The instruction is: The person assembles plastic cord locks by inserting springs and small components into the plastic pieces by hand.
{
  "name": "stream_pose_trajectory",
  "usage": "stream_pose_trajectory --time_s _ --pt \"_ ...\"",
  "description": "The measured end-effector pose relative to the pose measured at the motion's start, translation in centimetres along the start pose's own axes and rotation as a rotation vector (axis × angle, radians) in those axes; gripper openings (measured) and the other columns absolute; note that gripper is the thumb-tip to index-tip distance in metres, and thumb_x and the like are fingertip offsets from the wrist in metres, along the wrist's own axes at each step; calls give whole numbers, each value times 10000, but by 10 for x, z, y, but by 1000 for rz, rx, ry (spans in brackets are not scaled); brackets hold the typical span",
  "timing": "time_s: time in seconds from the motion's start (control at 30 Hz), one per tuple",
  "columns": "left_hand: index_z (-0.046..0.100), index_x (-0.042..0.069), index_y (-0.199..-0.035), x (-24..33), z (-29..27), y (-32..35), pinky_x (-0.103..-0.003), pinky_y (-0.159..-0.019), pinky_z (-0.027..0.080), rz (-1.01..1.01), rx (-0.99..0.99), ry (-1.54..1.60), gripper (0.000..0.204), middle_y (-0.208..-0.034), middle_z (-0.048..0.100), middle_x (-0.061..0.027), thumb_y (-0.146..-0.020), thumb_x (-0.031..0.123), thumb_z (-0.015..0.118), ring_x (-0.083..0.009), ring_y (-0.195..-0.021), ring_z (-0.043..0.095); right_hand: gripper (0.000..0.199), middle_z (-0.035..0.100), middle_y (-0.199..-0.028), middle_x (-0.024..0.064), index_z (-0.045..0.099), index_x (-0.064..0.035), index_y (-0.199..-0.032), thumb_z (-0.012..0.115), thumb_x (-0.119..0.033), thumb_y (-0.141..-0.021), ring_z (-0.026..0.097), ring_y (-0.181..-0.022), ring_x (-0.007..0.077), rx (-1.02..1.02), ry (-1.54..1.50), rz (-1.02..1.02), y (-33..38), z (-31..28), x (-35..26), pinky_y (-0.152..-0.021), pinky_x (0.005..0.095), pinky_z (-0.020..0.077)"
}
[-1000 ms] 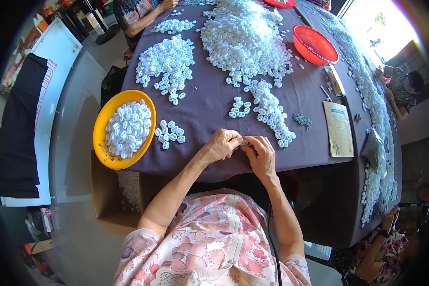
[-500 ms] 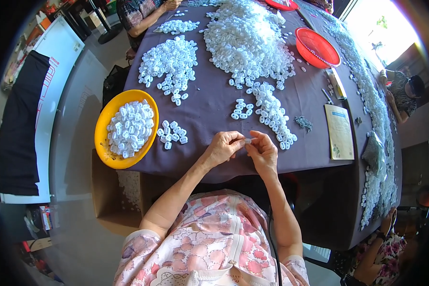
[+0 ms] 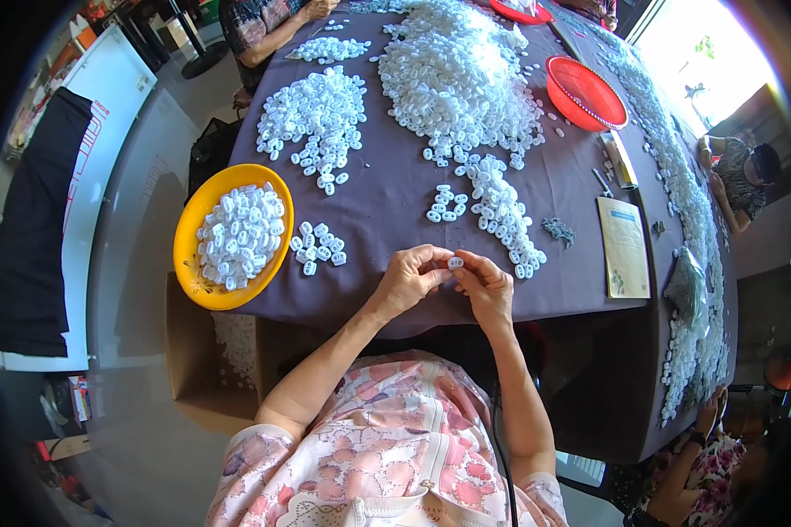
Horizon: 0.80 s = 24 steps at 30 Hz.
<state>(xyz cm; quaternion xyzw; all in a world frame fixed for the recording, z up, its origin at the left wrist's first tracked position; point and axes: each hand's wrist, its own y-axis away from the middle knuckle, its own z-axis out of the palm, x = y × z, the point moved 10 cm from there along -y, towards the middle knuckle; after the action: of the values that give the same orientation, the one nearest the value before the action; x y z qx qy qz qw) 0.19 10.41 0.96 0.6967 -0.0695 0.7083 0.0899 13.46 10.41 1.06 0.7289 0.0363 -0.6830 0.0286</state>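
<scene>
Over the table's near edge, my left hand (image 3: 406, 281) and my right hand (image 3: 487, 288) meet with fingertips pinched on one small white oval plastic piece (image 3: 455, 263). Its face, with dark markings or holes, is turned up toward me. Just beyond my hands lies a small group of like pieces (image 3: 447, 204), and beside it a longer strip of them (image 3: 504, 220). Left of my left hand sits another little cluster (image 3: 317, 245). A yellow bowl (image 3: 187, 255) at the table's left edge holds many white pieces.
A large heap (image 3: 453, 79) and a smaller pile (image 3: 312, 119) of white pieces cover the far table. To the right are a red basket (image 3: 580, 92), a paper booklet (image 3: 624, 250) and a grey-green tangle (image 3: 557, 231). Other people sit around the tables; a cardboard box (image 3: 193, 369) stands below.
My fingers have turned the small white piece so its face now shows upward. Both hands stay in nearly the same place; the piles look unchanged.
</scene>
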Motion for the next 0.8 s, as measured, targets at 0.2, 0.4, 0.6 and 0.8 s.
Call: stream_pose_trajectory --time_s 0.2,0.4,0.6,0.8 --pt "661 1 -1039 15 -4 6 -213 -515 456 131 111 -63 203 -831 656 -27 -837 9 657 -55 -581 539 240 687 -881 10 667 -33 -1107 634 -10 -870 581 -698 49 -51 -45 -12 0 2 2 -609 196 499" --pt "677 20 -1053 10 -4 6 -185 -472 451 116 108 -60 188 -793 661 -18 -870 35 637 -51 -591 574 237 677 -846 7 670 -38 -1098 644 -23 -863 574 -674 46 -19 40 -58 2 2 2 -598 194 493" --pt "689 9 -1022 4 -5 5 -185 -459 452 76 100 -27 170 -796 677 -28 -863 31 634 -48 -576 575 206 676 -831 17 673 -35 -1069 640 -33 -866 597 -659 52 0 78 -67 3 2 3 -575 194 489" --pt "690 5 -999 -1 -5 1 -198 -457 463 72 82 -31 144 -762 673 -36 -866 35 643 -60 -567 586 166 673 -819 27 672 -16 -1033 619 -11 -875 614 -662 61 3 40 -79 2 2 5 -581 194 503"
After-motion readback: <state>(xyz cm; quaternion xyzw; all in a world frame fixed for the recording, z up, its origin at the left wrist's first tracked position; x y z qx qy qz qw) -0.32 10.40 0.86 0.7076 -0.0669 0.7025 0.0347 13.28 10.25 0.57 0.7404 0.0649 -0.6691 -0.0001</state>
